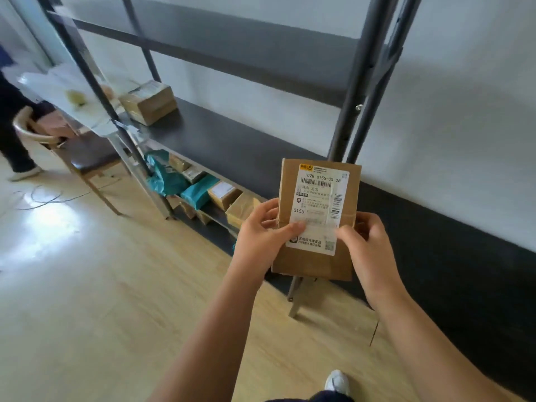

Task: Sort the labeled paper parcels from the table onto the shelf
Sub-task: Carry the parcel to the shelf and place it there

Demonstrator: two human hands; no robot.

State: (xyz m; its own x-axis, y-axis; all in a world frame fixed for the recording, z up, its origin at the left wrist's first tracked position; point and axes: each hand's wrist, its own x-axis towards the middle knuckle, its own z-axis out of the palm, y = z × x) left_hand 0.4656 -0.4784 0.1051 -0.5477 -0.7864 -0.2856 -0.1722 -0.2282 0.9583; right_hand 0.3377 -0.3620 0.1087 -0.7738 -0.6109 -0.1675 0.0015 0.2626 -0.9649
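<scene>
Both hands' grip [262, 236] [367, 245] clasps the upright labeled parcel [313, 262].

Parcel [317, 219] held between left hand [261, 236] and right hand [368, 250], before shelf [232, 140]; box [149, 101] on shelf, far left.

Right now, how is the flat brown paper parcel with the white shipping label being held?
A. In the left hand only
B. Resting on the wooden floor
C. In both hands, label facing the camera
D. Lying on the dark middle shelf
C: the left hand and right hand both grip the flat brown paper parcel, white shipping label facing the camera.
</scene>
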